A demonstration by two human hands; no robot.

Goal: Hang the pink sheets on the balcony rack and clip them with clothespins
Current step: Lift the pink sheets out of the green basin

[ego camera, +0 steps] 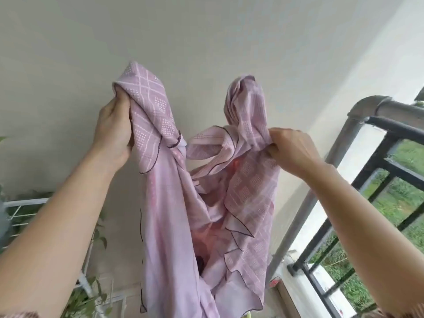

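Observation:
A pink sheet (174, 226) with a white check pattern and a dark scalloped hem hangs bunched in front of me, held up in the air. My left hand (114, 131) grips one bunched upper part of it at the left. My right hand (291, 150) pinches another fold at the right, and cloth stands up in a peak above that hand. The sheet's lower part drops out of view at the bottom. A white wire rack (25, 203) shows at the lower left, partly behind my left arm. No clothespins are visible.
A plain beige wall (206, 42) fills the background. A grey pipe (339, 145) slants down at the right beside a black balcony railing (390, 166), with grass beyond. Green plant leaves (89, 297) sit at the lower left.

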